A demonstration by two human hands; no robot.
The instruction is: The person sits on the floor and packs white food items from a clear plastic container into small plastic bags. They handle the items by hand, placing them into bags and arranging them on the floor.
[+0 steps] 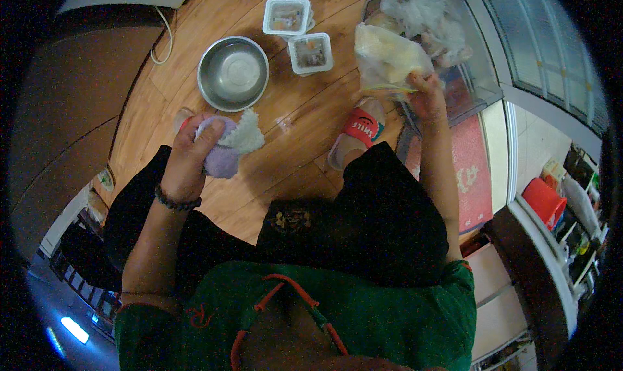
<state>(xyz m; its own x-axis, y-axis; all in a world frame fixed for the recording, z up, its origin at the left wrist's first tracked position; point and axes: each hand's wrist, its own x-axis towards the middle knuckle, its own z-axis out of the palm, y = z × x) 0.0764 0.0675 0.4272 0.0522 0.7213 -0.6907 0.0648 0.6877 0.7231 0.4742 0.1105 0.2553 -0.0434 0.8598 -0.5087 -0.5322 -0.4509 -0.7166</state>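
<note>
Below the round silver metal basin (211,79), our left hand (186,155) clutches fluffy lilac-and-white fabric (224,158), while our right hand (427,98) pinches a translucent yellowish plastic bag (391,56) that a weak grip could drop.

Bare hands (187,149) well apart, fingers (419,81) curled, forearms (156,244) stretched forward

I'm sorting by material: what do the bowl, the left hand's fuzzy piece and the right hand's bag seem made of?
Bowl: probably stainless steel; silvery with a soft sheen.
Fuzzy piece in the left hand: likely yarn or plush fabric; matte, with a napped lavender-and-white surface.
Bag in the right hand: seemingly thin plastic; translucent and wrinkled.
</note>
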